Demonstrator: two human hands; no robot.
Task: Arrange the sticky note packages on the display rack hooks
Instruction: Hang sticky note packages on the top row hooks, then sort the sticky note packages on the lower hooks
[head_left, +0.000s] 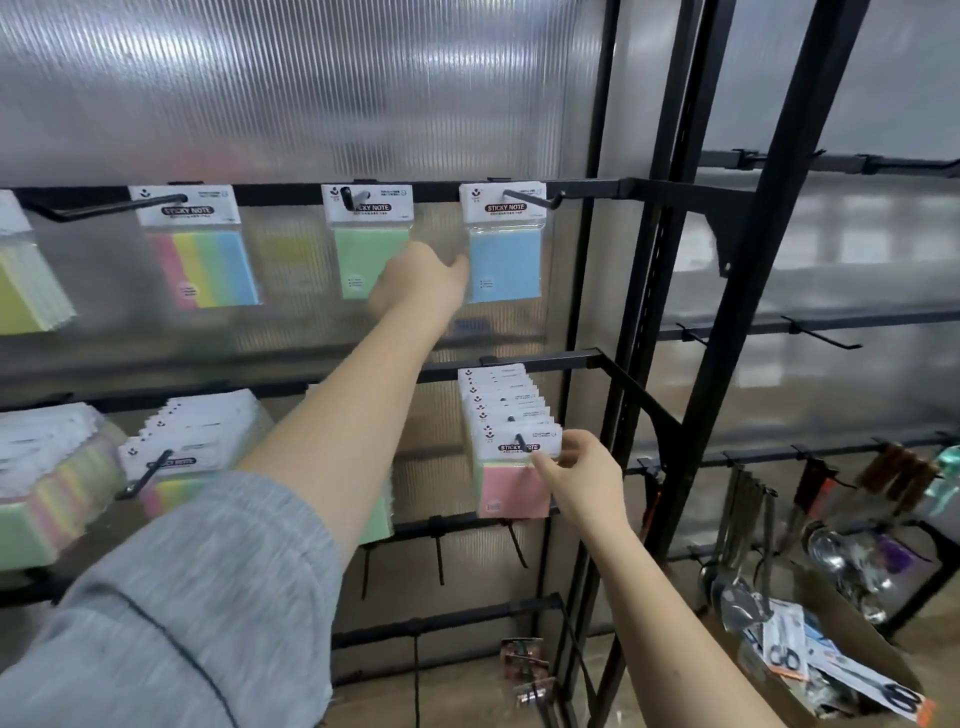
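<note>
Head view of a black display rack backed by ribbed translucent panel. The upper rail carries three single sticky note packages: a multicolour package, a green package and a blue package, each hung on its own hook with open panel between neighbours; the blue package hangs just inside the rack's upright, leaving little room on that side. The left hand, arm extended up and forward from a grey sleeve, reaches into the gap between the green and blue packages, its fingertips at the blue package's left edge; whether they grasp it cannot be told. On the lower rail a full hook holds a row of pink-fronted packages. The right hand pinches the right edge of the frontmost package's header card near the hook tip. Further package stacks hang lower left.
</note>
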